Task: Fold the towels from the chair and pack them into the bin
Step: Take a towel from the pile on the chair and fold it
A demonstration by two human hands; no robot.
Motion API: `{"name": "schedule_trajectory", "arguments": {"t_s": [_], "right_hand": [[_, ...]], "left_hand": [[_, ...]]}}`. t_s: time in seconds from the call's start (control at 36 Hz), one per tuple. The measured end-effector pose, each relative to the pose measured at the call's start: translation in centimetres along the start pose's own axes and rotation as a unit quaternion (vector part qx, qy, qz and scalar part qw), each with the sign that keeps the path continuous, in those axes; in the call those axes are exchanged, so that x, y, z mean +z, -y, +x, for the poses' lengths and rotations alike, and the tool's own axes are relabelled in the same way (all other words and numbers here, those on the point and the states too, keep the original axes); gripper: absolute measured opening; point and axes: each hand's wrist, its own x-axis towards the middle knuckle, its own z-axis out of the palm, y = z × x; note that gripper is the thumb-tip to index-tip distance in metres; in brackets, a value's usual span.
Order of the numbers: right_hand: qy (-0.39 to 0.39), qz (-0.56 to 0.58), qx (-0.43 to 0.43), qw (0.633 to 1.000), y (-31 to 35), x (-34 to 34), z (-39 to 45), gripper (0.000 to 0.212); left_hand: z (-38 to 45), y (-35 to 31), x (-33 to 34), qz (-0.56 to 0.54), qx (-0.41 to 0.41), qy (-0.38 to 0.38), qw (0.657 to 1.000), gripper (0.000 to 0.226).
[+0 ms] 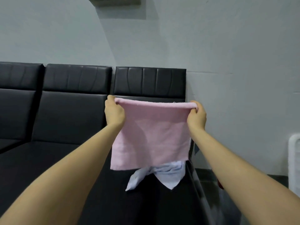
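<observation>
A pink towel (152,135) hangs in the air above the black seat (68,159), doubled over so its top edge is a fold. My left hand (114,113) pinches the fold's left end and my right hand (196,115) pinches its right end, holding it stretched flat. Below and behind the pink towel, a crumpled white towel (155,175) lies on the seat near its right end, partly hidden by the pink one. A white plastic bin (294,161) shows only as a corner at the right edge.
The black padded bench runs left along a grey wall (235,54), with upright back cushions (149,82) behind the towels. Dark floor (209,176) lies to the right of the seat's end.
</observation>
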Motion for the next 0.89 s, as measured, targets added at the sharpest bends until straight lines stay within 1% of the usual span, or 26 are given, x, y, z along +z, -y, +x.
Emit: {"name": "schedule_trajectory", "arguments": {"t_s": [0.08,0.14,0.25,0.39,0.42,0.5,0.56,0.61,0.69,0.75,0.81,0.89], "right_hand": [[0.012,0.005,-0.010,1.000,-0.2,-0.5,-0.4,0.042],[0.028,0.008,-0.006,1.000,-0.5,-0.9,-1.1,0.039],[0.029,-0.010,0.008,1.000,-1.7,-1.8,-2.8,0.035],[0.018,-0.018,0.040,0.999,-3.1,-3.1,-5.0,0.024],[0.016,-0.019,0.045,0.999,-3.2,-3.3,-5.4,0.023],[0.005,-0.042,0.045,0.998,-3.5,-3.7,-6.2,0.027],[0.014,-0.063,0.053,0.997,-3.6,-3.9,-6.5,0.029],[0.039,-0.086,0.081,0.992,-4.0,-4.0,-6.5,0.026],[0.063,-0.127,0.136,0.981,-4.7,-3.9,-6.7,0.025],[0.071,-0.156,0.171,0.970,-5.7,-3.5,-6.9,0.035],[0.083,-0.164,0.211,0.960,-6.8,-3.1,-7.1,0.043],[0.114,-0.175,0.276,0.938,-8.5,-2.8,-7.5,0.048]], "left_hand": [[-0.6,0.5,-0.1,-0.020,0.004,-0.018,1.000,0.021],[-1.3,1.0,-0.3,-0.010,0.004,-0.035,0.999,0.024],[-3.7,2.3,-1.0,0.061,-0.012,-0.061,0.996,0.026],[-6.8,3.5,-2.4,0.133,-0.029,-0.052,0.989,0.020],[-7.1,3.8,-2.7,0.136,-0.031,-0.045,0.989,0.021],[-7.9,4.3,-3.4,0.132,-0.042,-0.026,0.990,0.025],[-8.4,4.6,-3.6,0.120,-0.067,-0.010,0.991,0.023],[-8.6,4.8,-3.7,0.116,-0.106,0.017,0.987,0.021],[-8.9,5.6,-3.1,0.189,-0.145,0.085,0.968,0.026],[-9.1,6.7,-2.5,0.233,-0.171,0.120,0.950,0.031],[-9.3,7.9,-2.0,0.254,-0.197,0.149,0.935,0.034],[-9.6,9.6,-1.7,0.273,-0.217,0.197,0.916,0.032]]}}
